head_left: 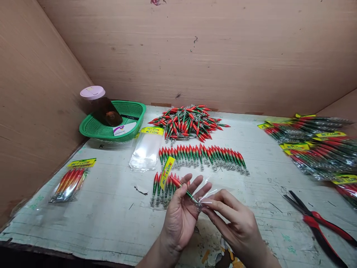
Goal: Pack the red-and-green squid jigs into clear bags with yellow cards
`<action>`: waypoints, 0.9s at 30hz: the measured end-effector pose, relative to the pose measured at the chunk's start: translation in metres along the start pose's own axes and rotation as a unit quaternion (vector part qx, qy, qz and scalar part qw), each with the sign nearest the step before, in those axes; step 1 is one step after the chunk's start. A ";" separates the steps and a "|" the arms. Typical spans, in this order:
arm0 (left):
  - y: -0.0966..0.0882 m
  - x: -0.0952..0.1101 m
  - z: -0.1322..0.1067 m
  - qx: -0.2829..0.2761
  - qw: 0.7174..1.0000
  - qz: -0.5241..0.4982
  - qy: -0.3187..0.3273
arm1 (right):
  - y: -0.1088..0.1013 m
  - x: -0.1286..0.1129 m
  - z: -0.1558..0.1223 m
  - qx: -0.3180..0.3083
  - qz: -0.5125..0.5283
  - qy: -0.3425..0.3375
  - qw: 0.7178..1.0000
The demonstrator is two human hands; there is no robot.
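My left hand (181,212) is palm up and pinches a red and green fishing lure (182,188) between thumb and fingers. My right hand (234,219) pinches the open mouth of a clear plastic bag (212,191) at the lure's hooked end. Just beyond the hands lies a part-filled bag with a yellow label (166,172) and several lures (159,188) in it. Behind it a row of loose lures (203,156) lies side by side, and further back a heap of lures (186,122).
A stack of empty clear bags (145,150) lies left of the row. A green basket (111,123) with a pink-lidded jar (93,95) stands at the back left. One packed bag (71,180) lies at the left, many packed bags (315,145) at the right. Red-handled pliers (318,219) lie near the right.
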State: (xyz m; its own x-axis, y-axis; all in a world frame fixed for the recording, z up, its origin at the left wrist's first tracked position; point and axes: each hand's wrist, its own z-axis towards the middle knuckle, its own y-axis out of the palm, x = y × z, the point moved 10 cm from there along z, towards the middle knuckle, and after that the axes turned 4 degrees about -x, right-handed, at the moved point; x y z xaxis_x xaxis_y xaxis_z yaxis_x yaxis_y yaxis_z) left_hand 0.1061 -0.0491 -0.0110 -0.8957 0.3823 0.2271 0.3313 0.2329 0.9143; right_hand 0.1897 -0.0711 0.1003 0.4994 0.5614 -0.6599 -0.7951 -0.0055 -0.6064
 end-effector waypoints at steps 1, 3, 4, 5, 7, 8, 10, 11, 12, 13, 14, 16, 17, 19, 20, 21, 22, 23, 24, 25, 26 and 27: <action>0.000 0.008 0.000 0.008 1.000 0.000 0.013 | -0.003 0.000 0.000 0.013 0.001 0.001 1.000; -0.005 0.032 0.000 0.040 0.997 -0.009 0.061 | -0.012 0.005 -0.001 0.055 0.005 0.020 0.998; -0.009 0.046 0.000 0.063 0.994 -0.015 0.087 | -0.015 0.011 -0.001 0.075 0.007 0.033 0.997; -0.014 0.060 -0.002 0.089 0.990 -0.021 0.111 | -0.014 0.017 -0.002 0.080 0.005 0.046 0.996; -0.023 0.080 -0.004 0.130 0.982 -0.032 0.133 | 0.005 0.028 -0.001 0.025 -0.013 0.054 0.998; -0.025 0.085 -0.004 0.142 0.980 -0.036 0.135 | 0.021 0.033 -0.002 -0.025 -0.031 0.049 0.998; -0.026 0.089 -0.005 0.147 0.980 -0.041 0.128 | 0.056 0.040 -0.007 -0.118 -0.082 0.036 0.989; -0.025 0.088 -0.004 0.143 0.981 -0.041 0.124 | 0.070 0.043 -0.011 -0.145 -0.111 0.032 0.983; -0.024 0.086 -0.004 0.138 0.982 -0.041 0.119 | 0.080 0.046 -0.014 -0.156 -0.138 0.026 0.978; -0.023 0.083 -0.004 0.134 0.984 -0.041 0.114 | 0.088 0.047 -0.017 -0.157 -0.160 0.019 0.974; -0.022 0.079 -0.004 0.131 0.984 -0.041 0.110 | 0.093 0.048 -0.019 -0.152 -0.175 0.012 0.973; -0.021 0.075 -0.004 0.126 0.985 -0.039 0.108 | 0.094 0.047 -0.021 -0.129 -0.171 -0.005 0.977; -0.021 0.075 -0.004 0.124 0.985 -0.037 0.110 | 0.090 0.046 -0.022 -0.118 -0.154 -0.009 0.981; -0.021 0.075 -0.004 0.126 0.985 -0.035 0.111 | 0.073 0.048 -0.022 -0.106 -0.100 -0.001 0.989; -0.021 0.075 -0.004 0.129 0.985 -0.035 0.109 | 0.060 0.049 -0.022 -0.104 -0.069 0.010 0.992; -0.022 0.075 -0.003 0.132 0.985 -0.034 0.106 | 0.044 0.049 -0.022 -0.103 -0.041 0.025 0.993; -0.022 0.075 -0.003 0.134 0.985 -0.033 0.104 | 0.026 0.049 -0.022 -0.100 -0.016 0.040 0.994; -0.022 0.075 -0.002 0.134 0.985 -0.031 0.101 | 0.006 0.047 -0.022 -0.095 0.002 0.054 0.994; -0.021 0.074 -0.002 0.134 0.986 -0.029 0.097 | -0.013 0.042 -0.021 -0.090 0.017 0.056 0.994; -0.020 0.072 -0.001 0.132 0.987 -0.026 0.093 | -0.029 0.033 -0.021 -0.089 0.038 0.042 0.994; -0.018 0.069 0.000 0.130 0.987 -0.023 0.088 | -0.040 0.021 -0.020 -0.100 0.064 0.018 0.993; -0.017 0.066 0.001 0.127 0.988 -0.019 0.082 | -0.045 0.007 -0.019 -0.124 0.087 -0.011 0.988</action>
State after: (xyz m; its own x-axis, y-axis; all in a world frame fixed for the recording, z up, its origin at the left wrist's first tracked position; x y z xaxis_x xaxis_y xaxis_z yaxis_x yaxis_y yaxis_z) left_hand 0.0420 -0.0266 -0.0117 -0.9380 0.2244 0.2643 0.3417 0.4687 0.8146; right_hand 0.2359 -0.0828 0.1142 0.3521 0.5524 -0.7556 -0.7580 -0.3052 -0.5764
